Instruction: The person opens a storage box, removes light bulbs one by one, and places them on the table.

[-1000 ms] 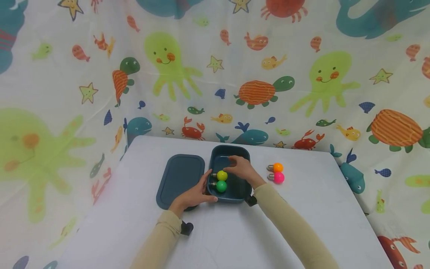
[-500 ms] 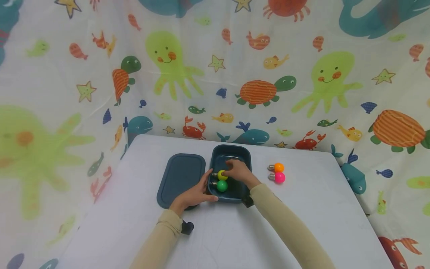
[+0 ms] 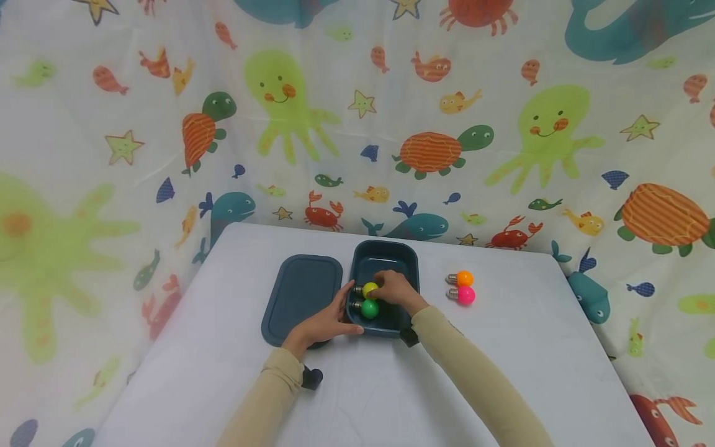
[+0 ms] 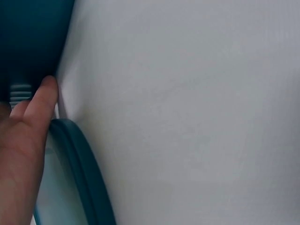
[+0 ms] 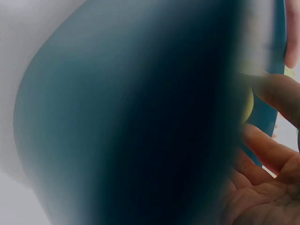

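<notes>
right hand [image 3: 394, 289] pinches the yellow bulb [image 3: 368, 288] inside the box [image 3: 385, 247], beside the green bulb [image 3: 370, 309]; left hand [image 3: 324, 323], fingers straight, touches the box's left wall, probably to keep it steady. far end of the box offers room for moving; the lid [image 3: 301, 295] lies close at left.

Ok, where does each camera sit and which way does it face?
Head: on the head, facing forward, down at box and lid; left hand, right hand, sleeves show.
Left wrist: on that wrist, facing the box's outside and lid's edge; left hand shows.
Right wrist: on that wrist, facing the box wall; right hand and apparently a left fingertip show.
Shared by head and right wrist: yellow bulb.
</notes>
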Demonstrator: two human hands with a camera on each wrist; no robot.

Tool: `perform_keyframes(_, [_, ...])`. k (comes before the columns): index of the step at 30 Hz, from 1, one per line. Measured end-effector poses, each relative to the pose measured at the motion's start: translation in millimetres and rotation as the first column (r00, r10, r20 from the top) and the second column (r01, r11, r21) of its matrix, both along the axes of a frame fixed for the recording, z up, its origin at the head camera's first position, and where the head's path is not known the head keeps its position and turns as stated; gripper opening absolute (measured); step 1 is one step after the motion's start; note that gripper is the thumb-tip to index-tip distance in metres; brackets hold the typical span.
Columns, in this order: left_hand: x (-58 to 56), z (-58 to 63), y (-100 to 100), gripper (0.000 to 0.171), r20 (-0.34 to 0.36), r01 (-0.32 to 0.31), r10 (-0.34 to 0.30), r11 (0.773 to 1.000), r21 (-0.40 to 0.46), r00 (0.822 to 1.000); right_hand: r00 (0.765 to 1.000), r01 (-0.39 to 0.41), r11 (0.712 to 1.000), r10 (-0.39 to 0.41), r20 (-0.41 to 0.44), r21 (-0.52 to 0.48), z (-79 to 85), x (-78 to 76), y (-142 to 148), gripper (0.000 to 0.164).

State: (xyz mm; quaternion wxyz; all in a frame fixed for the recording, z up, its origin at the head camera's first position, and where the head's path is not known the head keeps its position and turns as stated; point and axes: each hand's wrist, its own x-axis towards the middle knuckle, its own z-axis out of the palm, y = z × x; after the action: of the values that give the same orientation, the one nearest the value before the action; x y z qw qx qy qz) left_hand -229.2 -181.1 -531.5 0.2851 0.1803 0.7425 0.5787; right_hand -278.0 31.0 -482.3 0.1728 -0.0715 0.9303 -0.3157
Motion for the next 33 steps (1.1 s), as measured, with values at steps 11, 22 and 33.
perform_keyframes(11, [3.0, 0.9, 1.8, 0.104, 0.005, -0.008, 0.008, 1.000, -0.012, 1.000, 1.000, -0.004, 1.000, 0.004, -0.003, -0.004, -2.8, 2.1, 0.4, 0.042])
perform_keyframes(22, [3.1, 1.0, 1.6, 0.105, -0.002, -0.002, 0.002, 1.000, -0.008, 1.000, 0.999, -0.001, 1.000, 0.001, -0.037, -0.009, -4.6, 1.3, 0.8, 0.037])
perform_keyframes(33, [4.7, 2.2, 1.3, 0.105, 0.004, -0.011, 0.011, 1.000, -0.017, 1.000, 0.989, 0.049, 0.996, -0.058, -0.139, -0.069, 2.6, 3.6, 8.5, 0.040])
